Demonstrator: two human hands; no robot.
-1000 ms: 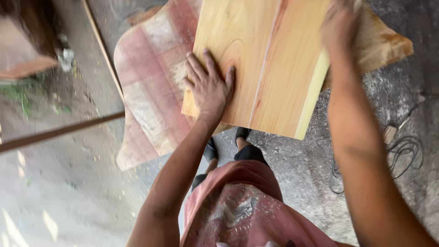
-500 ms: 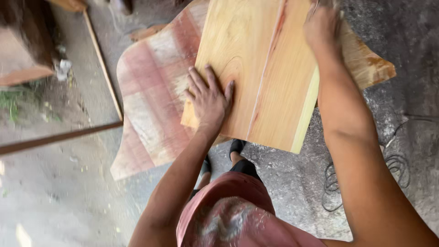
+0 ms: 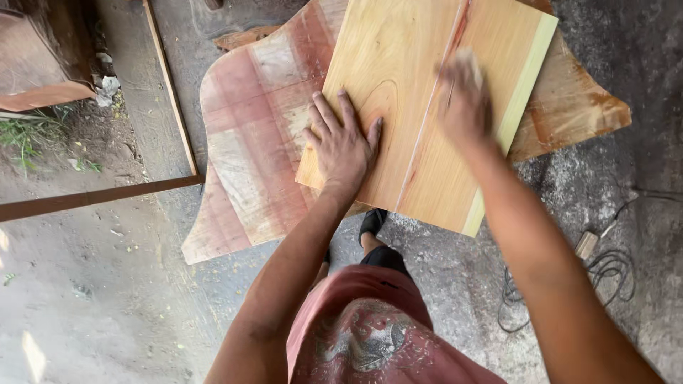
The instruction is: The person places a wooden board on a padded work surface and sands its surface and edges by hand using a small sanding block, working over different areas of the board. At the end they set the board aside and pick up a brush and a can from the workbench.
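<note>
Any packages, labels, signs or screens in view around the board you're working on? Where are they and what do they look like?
None: no package, label, sign or screen shows.
Left hand: flat on the pale yellow wooden board.
Right hand: blurred, on the same board.
Reddish curved panel: under the board.
Dark cable: coiled on the concrete floor, at right.

R hand (image 3: 464,99) slid down board (image 3: 398,85).
</note>
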